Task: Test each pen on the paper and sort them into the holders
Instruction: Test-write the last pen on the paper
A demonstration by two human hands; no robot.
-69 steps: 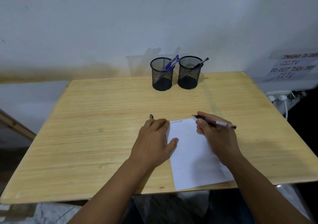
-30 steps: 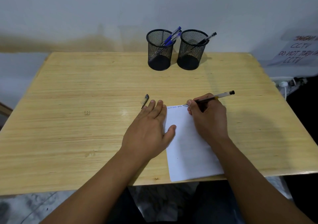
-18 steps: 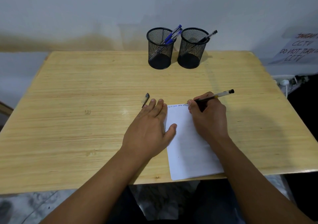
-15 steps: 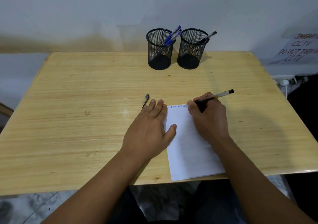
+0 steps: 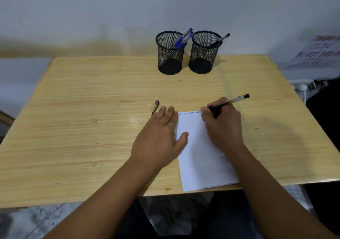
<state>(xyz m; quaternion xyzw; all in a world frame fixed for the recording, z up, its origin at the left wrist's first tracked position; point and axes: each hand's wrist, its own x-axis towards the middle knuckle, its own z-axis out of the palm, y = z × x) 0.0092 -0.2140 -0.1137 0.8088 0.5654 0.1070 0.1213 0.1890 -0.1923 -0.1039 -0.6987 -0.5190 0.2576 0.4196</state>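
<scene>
A slim pen (image 5: 228, 102) with a clear barrel, dark grip and black end cap sits in the right hand (image 5: 223, 124), whose fingers curl round it and pinch it near the tip. The tip touches the top edge of a white paper (image 5: 200, 156), at the end of a row of small blue writing. The paper is a flat rectangle at the counter's near edge, its lower corner jutting over. The left hand (image 5: 160, 139) lies flat with fingers straight, palm on the counter (image 5: 82, 128), thumb on the paper's left edge. Just beyond its fingertips lies a small clear pen cap (image 5: 155, 106) with a dark tip. The counter is pale wood with a long streaky grain. At its far edge stand two round black wire-mesh holders side by side: the left holder (image 5: 170, 53) has blue pens (image 5: 183, 39), the right holder (image 5: 203, 53) a black pen (image 5: 219, 40), all leaning right.
</scene>
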